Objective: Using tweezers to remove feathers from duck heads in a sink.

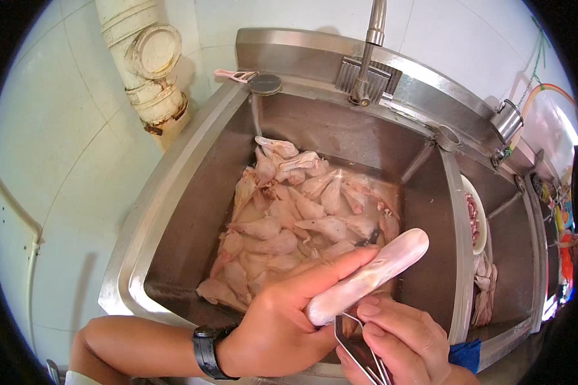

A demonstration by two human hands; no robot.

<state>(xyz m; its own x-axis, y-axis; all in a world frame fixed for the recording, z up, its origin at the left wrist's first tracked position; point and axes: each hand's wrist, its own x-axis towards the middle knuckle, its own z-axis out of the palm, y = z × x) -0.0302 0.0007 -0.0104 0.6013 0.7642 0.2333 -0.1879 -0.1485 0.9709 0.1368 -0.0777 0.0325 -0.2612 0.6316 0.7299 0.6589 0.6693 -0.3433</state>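
My left hand (pixel 289 308), with a black watch on its wrist, grips a pale plucked poultry head (pixel 366 276), its long rounded bill pointing up and right. In my right hand (pixel 404 337) is a pair of metal tweezers (pixel 361 351), their tips close against the underside of that piece. Behind both hands, many similar raw poultry heads (pixel 279 216) lie in shallow water in a stainless steel sink basin (pixel 192 226).
A metal faucet (pixel 363 72) stands at the sink's back. A pink peeler (pixel 236 75) and a round drain plug (pixel 265 84) rest on the back left rim. The right basin holds a white bowl of meat (pixel 479 211) and more pale pieces (pixel 484 293). A blue cloth (pixel 466 355) lies on the front rim.
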